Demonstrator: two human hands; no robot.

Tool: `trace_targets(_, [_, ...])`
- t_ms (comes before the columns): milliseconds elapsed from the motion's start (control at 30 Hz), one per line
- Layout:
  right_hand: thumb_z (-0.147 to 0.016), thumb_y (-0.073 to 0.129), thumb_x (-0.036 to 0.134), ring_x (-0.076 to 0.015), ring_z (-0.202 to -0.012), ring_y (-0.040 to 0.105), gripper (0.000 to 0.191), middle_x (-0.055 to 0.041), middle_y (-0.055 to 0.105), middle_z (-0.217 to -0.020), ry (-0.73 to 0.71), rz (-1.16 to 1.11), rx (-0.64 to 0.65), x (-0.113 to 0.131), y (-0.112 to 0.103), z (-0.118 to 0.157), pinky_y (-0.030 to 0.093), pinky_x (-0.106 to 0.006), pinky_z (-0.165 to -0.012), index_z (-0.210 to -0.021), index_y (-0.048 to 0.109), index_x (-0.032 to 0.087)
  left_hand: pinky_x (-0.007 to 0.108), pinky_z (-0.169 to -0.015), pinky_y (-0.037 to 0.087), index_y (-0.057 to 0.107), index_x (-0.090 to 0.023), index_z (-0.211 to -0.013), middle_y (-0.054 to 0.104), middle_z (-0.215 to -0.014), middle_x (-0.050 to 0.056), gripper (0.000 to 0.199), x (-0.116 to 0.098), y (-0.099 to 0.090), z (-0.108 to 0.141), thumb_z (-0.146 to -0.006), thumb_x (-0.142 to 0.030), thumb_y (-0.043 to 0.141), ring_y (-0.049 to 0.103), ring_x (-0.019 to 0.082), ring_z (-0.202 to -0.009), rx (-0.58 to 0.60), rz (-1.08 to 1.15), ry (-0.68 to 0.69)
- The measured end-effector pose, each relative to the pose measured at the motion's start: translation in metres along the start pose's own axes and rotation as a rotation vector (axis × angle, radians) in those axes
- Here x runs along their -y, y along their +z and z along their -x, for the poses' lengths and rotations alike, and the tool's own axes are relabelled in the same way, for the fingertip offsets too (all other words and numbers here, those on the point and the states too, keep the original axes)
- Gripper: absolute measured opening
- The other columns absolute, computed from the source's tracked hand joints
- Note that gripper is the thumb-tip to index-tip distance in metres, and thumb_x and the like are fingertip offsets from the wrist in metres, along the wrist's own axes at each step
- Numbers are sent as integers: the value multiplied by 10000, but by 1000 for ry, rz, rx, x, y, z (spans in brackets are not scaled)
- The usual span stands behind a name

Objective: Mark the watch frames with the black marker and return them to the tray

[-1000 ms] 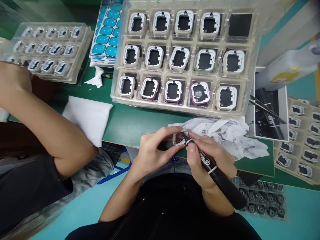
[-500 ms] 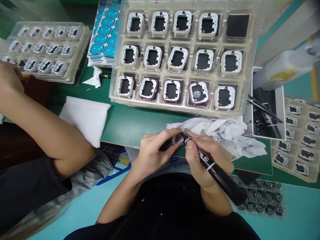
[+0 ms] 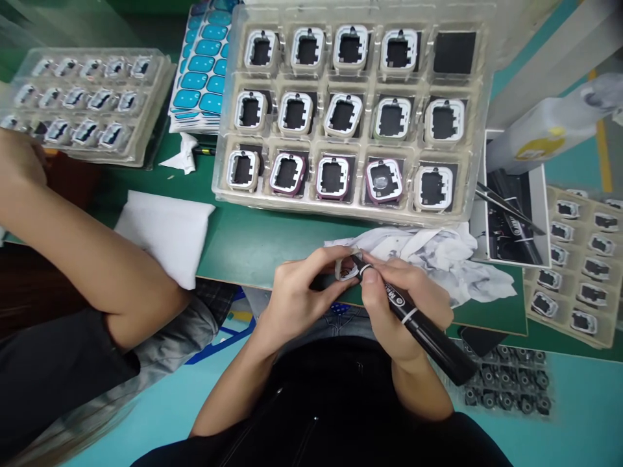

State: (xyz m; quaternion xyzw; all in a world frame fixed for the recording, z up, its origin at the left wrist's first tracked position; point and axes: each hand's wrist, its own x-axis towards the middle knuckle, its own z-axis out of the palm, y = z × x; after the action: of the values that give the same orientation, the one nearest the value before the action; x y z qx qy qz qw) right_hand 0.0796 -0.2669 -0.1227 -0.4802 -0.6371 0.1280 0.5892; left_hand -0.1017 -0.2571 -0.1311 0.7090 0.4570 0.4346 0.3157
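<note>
My left hand (image 3: 299, 292) pinches a small pale watch-case frame (image 3: 344, 268) between thumb and fingers, above the table's front edge. Wrapped round a thick black marker (image 3: 428, 337), my right hand (image 3: 403, 301) holds its tip against the frame's upper right rim. The marker slants down to the right. Fingers partly cover the frame. Beyond the hands, a large plastic tray (image 3: 311, 205) holds several white-faced frames, a few with purple sides; its top right compartment shows only a black square. A crumpled white cloth (image 3: 438, 259) lies just behind my right hand.
A co-worker's arm (image 3: 97, 246) reaches in from the left, near a folded white cloth (image 3: 168, 233). At the right, a white box (image 3: 518, 257) holds markers and tweezers beside a bottle (image 3: 549, 133). More trays (image 3: 574, 259) stand at both sides; blue-patterned sheets (image 3: 197, 81) lie at the back.
The marker's rear end has risen slightly, and the pale frame has tilted a little in my left fingers. The view has shifted slightly. Both grasps are unchanged.
</note>
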Motion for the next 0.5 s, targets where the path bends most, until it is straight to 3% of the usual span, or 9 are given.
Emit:
trace_targets(233, [-1015, 841, 150, -296, -945, 929, 190, -3, 874, -938, 42, -103, -20, -7, -3, 8, 810, -451, -844, -1133, 783, 286, 231, -974, 762, 776, -256, -1352, 925, -1146, 5, 534, -5, -2, -7, -901, -325, 1053, 934, 208, -1037, 40, 264, -130])
trace_targets(500, [-1002, 843, 123, -269, -894, 914, 204, -12, 864, -932, 21, -98, -24, -3, 1, 4, 800, -408, -801, -1139, 797, 266, 244, -967, 772, 776, -255, -1349, 924, -1143, 5, 506, -5, -2, -7, -924, -341, 1038, 934, 207, -1022, 36, 245, -134])
